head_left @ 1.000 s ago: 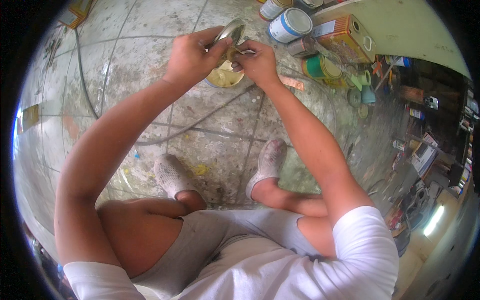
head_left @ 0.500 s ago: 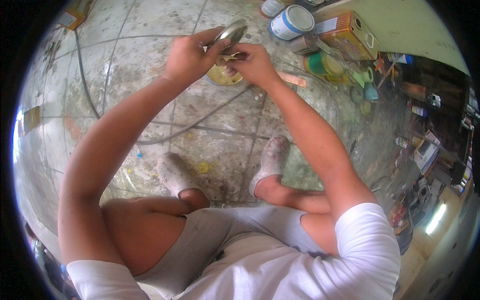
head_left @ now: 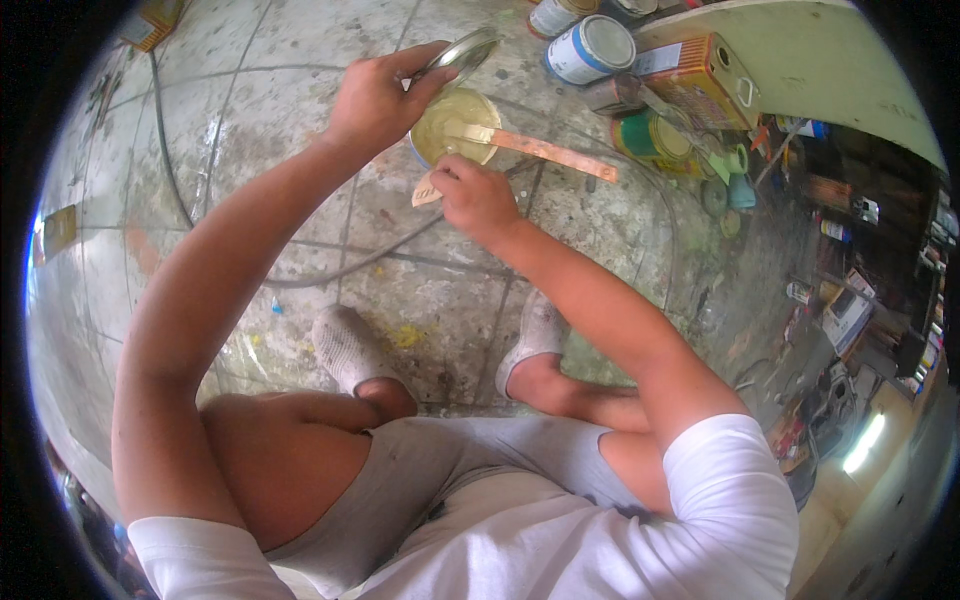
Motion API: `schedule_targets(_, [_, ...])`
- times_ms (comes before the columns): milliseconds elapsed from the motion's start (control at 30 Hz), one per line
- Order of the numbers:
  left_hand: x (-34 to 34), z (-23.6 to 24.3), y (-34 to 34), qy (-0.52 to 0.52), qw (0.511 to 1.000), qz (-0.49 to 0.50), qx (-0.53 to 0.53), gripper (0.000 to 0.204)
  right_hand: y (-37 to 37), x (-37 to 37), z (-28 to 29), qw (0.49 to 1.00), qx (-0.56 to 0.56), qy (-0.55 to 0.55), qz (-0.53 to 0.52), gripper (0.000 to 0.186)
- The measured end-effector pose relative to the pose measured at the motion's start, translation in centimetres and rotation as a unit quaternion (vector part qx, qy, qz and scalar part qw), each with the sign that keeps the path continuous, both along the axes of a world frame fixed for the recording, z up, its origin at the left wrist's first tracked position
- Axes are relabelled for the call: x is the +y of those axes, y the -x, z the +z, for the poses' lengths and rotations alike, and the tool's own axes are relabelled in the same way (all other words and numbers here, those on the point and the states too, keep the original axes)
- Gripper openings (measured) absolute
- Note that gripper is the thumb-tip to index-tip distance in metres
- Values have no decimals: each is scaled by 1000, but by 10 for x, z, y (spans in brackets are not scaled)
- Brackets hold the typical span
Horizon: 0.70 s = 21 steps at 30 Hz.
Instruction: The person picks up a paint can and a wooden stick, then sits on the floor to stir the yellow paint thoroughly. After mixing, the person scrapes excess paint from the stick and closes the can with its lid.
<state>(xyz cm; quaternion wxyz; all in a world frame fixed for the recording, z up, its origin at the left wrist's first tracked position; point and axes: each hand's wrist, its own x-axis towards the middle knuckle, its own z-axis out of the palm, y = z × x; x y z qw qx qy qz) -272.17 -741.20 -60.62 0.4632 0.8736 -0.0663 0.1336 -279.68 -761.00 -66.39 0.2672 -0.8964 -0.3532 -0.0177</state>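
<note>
A shiny round metal lid (head_left: pixel 466 58), tilted on edge, is pinched in my left hand (head_left: pixel 377 103) at the far side of the floor. Just below the lid stands an open can (head_left: pixel 415 155) of cream-yellow paste (head_left: pixel 434 128). A flat wooden stick (head_left: pixel 556 152) has its coated end in the paste and its bare end over the can's right rim. My right hand (head_left: pixel 480 203) is closed on a small beige scrap of paper (head_left: pixel 425 190) with dark marks, held at the near side of the can. Its fingertips partly cover the scrap.
A white-and-blue tin (head_left: pixel 590 50), a green-and-yellow can (head_left: pixel 650 135) and a rectangular tin (head_left: pixel 705 80) stand at the far right. A grey hose (head_left: pixel 350 268) crosses the stained tile floor (head_left: pixel 300 180). Tools and clutter line the right side.
My right hand has drawn back from the lid toward me, carrying the paper scrap, so the can and stick show more fully. My left hand still holds the lid, slightly higher.
</note>
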Motion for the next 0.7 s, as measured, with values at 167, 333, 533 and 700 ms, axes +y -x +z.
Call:
schedule_targets(167, [5,6,0,2,999,-9,42,39,-8,-9,12,996,71,-14,57,21])
schedule_targets(333, [7,11,3,-18,999,-24,36,40,-60,-13,61,973,148,-102,-141,16])
schedule_targets(533, [-6,12,8,39,999,-19,19,38,-91,-9,50,883,285,-289,-237,16])
schedule_targets(700, [-16,24,15,63,997,-27,37,39,-94,-19,17,934,147,-198,-261,14])
